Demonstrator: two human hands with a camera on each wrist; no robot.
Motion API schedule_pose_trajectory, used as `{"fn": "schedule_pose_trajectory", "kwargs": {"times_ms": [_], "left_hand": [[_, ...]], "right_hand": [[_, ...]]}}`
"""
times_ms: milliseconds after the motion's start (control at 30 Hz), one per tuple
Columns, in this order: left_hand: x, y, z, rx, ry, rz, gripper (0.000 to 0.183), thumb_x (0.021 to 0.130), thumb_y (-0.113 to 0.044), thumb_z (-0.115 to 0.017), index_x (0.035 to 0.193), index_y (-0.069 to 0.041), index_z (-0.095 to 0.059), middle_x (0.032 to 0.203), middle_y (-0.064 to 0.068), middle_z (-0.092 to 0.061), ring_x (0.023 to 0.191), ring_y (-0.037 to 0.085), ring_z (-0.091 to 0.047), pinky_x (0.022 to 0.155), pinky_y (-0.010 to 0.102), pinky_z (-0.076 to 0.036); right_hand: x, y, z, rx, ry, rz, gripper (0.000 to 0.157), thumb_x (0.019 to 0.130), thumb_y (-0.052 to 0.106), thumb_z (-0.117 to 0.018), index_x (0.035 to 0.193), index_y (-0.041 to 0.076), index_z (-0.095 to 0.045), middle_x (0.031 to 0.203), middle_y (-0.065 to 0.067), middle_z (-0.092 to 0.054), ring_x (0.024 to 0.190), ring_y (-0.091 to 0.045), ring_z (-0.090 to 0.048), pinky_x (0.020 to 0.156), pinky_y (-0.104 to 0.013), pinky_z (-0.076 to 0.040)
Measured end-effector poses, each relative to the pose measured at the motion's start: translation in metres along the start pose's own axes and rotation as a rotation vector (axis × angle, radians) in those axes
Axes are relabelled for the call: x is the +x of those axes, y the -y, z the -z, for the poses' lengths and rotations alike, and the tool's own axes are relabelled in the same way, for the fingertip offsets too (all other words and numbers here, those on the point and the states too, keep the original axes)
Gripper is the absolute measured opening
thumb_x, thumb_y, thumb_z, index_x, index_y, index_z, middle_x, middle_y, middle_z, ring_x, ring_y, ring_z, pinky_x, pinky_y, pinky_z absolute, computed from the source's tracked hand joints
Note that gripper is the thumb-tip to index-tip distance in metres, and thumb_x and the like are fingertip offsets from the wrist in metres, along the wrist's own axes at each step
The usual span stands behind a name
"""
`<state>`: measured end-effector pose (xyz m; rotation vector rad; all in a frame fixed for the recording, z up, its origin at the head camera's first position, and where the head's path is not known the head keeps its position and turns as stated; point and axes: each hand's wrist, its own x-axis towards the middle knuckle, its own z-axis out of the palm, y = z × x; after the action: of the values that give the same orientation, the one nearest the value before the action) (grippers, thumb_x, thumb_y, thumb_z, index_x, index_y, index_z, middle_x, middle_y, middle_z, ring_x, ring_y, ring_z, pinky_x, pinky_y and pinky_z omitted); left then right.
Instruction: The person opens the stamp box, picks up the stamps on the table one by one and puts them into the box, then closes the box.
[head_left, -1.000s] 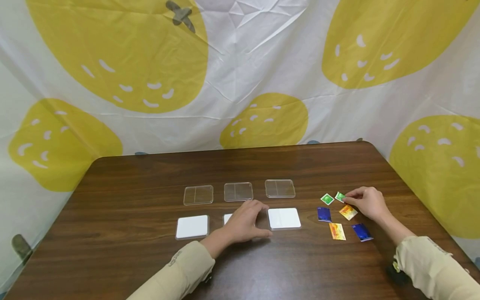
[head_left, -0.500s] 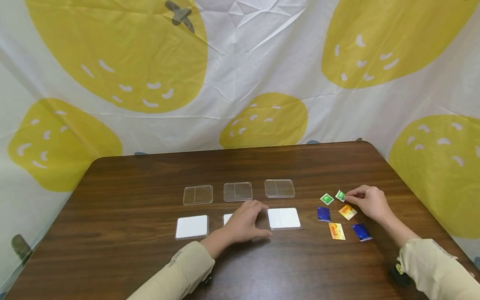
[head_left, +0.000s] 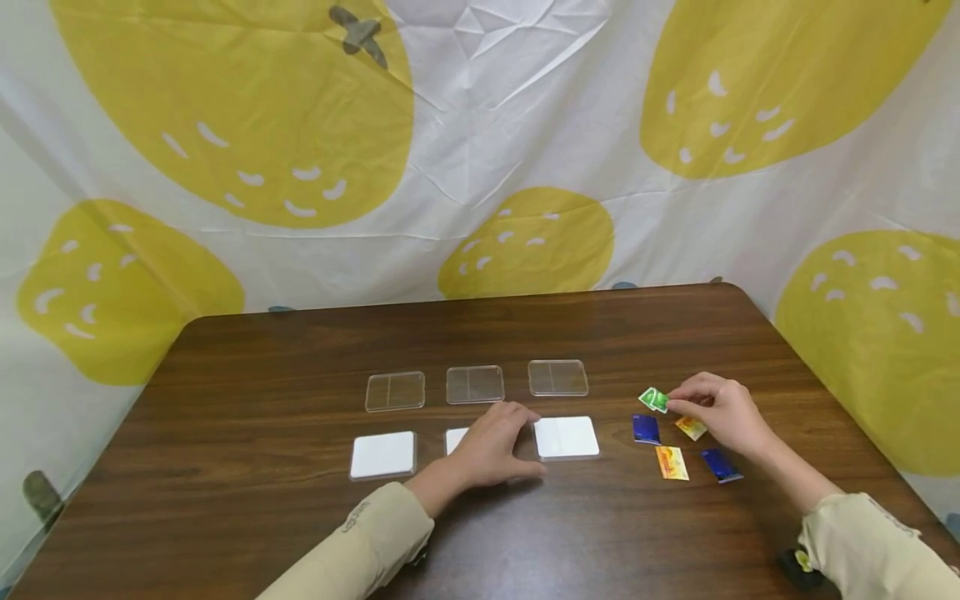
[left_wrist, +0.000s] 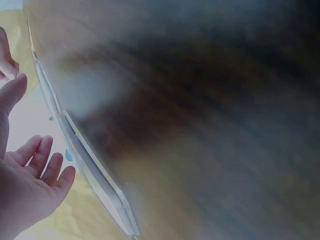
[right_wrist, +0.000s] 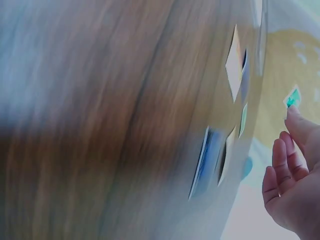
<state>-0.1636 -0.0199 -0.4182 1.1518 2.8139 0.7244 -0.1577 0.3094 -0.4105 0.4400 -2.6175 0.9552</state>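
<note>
- Head view first, with the right-hand white case (head_left: 566,437) as my landmark, since everything sits around it on the brown table (head_left: 262,517).
- Right hand (head_left: 720,408): off to the right of that case, pinching a small green square (head_left: 661,402) between thumb and fingertips. Right wrist view backs this up: thumb on the square, remaining fingers bent loosely.
- That green square is right of the case and a bit beyond it. From the head angle it overlaps the other green square (head_left: 646,397).
- Left hand (head_left: 491,446): just left of the case, loose and relaxed, thumb well apart from the fingers. It covers much of the middle white case (head_left: 454,440); can't tell if it's actually touching either one.
- Also right of the case: a blue piece (head_left: 647,429) closest, a yellow piece (head_left: 671,463) nearer the person, then a second yellow piece (head_left: 692,428) partly under the right hand in view, and a second blue piece (head_left: 722,465) farthest out.
- Beyond the case: a clear tray (head_left: 558,377), with two more clear trays (head_left: 476,385) running left.
- Far left of it: another white case (head_left: 383,455).
</note>
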Motion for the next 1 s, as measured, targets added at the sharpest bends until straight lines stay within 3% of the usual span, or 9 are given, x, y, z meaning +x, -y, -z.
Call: {"fn": "schedule_pose_trajectory", "kwargs": {"times_ms": [167, 400, 567, 800, 1000], "left_hand": [[0.002, -0.001, -0.002, 0.016, 0.003, 0.005, 0.061, 0.069, -0.039, -0.075, 0.116, -0.005, -0.055, 0.111, 0.004, -0.057, 0.106, 0.018, -0.049, 0.093, 0.028, -0.039], [0.004, -0.001, -0.003, 0.023, 0.017, 0.006, 0.061, 0.07, -0.038, -0.075, 0.116, -0.004, -0.054, 0.112, 0.005, -0.057, 0.112, 0.019, -0.048, 0.107, 0.036, -0.025], [0.004, -0.003, -0.002, 0.042, 0.013, 0.017, 0.061, 0.069, -0.037, -0.075, 0.116, -0.004, -0.055, 0.112, 0.005, -0.057, 0.11, 0.019, -0.049, 0.106, 0.035, -0.027], [0.006, -0.002, -0.003, 0.096, 0.009, 0.052, 0.062, 0.07, -0.04, -0.074, 0.116, -0.004, -0.056, 0.111, 0.005, -0.057, 0.111, 0.02, -0.049, 0.105, 0.034, -0.029], [0.007, 0.0, -0.006, 0.125, 0.025, 0.082, 0.061, 0.071, -0.041, -0.073, 0.116, -0.005, -0.056, 0.11, 0.004, -0.057, 0.106, 0.02, -0.05, 0.093, 0.031, -0.041]], "right_hand": [[0.0, 0.009, -0.009, 0.044, 0.034, 0.009, 0.002, 0.076, 0.008, -0.071, 0.076, 0.005, -0.07, 0.075, 0.004, -0.061, 0.063, -0.001, -0.051, 0.053, -0.019, -0.043], [0.0, 0.034, -0.029, 0.116, 0.119, 0.057, 0.006, 0.074, 0.007, -0.073, 0.077, 0.011, -0.072, 0.078, 0.005, -0.061, 0.066, -0.002, -0.05, 0.053, -0.02, -0.043], [0.005, 0.044, -0.048, 0.176, 0.175, 0.087, 0.005, 0.074, 0.007, -0.073, 0.078, 0.011, -0.072, 0.077, 0.006, -0.06, 0.064, -0.003, -0.048, 0.051, -0.019, -0.041], [0.012, 0.048, -0.061, 0.108, 0.255, 0.077, 0.005, 0.074, 0.007, -0.072, 0.079, 0.007, -0.072, 0.077, 0.007, -0.059, 0.067, -0.002, -0.051, 0.055, -0.02, -0.044], [0.014, 0.049, -0.066, 0.055, 0.289, 0.077, 0.005, 0.075, 0.009, -0.072, 0.08, 0.007, -0.071, 0.078, 0.006, -0.059, 0.071, -0.005, -0.054, 0.06, -0.021, -0.046]]}}
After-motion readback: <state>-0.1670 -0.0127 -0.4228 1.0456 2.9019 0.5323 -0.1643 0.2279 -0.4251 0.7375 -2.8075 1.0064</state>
